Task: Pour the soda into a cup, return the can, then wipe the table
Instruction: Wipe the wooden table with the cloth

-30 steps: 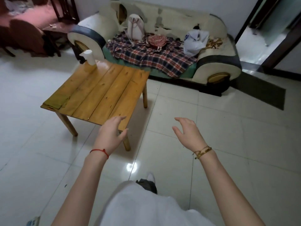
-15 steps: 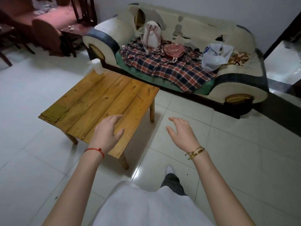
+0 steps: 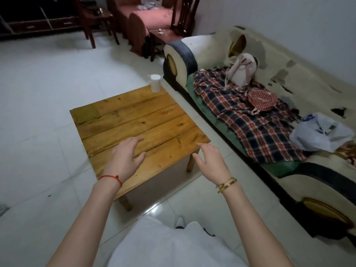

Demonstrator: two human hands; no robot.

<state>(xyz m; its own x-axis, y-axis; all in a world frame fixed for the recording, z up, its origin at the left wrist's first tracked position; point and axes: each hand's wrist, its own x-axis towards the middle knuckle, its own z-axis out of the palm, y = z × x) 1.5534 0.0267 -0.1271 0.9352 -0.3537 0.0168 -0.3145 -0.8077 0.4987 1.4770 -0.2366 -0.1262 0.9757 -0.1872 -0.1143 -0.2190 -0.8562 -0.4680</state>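
Observation:
A low wooden plank table (image 3: 134, 116) stands on the tiled floor in front of me. A white cup (image 3: 155, 83) sits upright at its far corner, beside the sofa arm. My left hand (image 3: 125, 156) hovers over the table's near edge with fingers spread and relaxed, holding nothing. My right hand (image 3: 211, 158) hangs just off the table's near right corner, fingers loosely extended, also empty. No soda can and no cloth are in view.
A worn cream sofa (image 3: 289, 93) runs along the right, carrying a plaid blanket (image 3: 250, 120), a pale backpack (image 3: 240, 71), a red bag (image 3: 262, 98) and a plastic bag (image 3: 321, 135). Dark wooden chairs (image 3: 181, 16) and a low cabinet (image 3: 38, 22) stand at the back.
I have stepped closer and round the table, so it now lies under my hands. Both hands stay spread and empty. The sofa has shifted to the right of the view.

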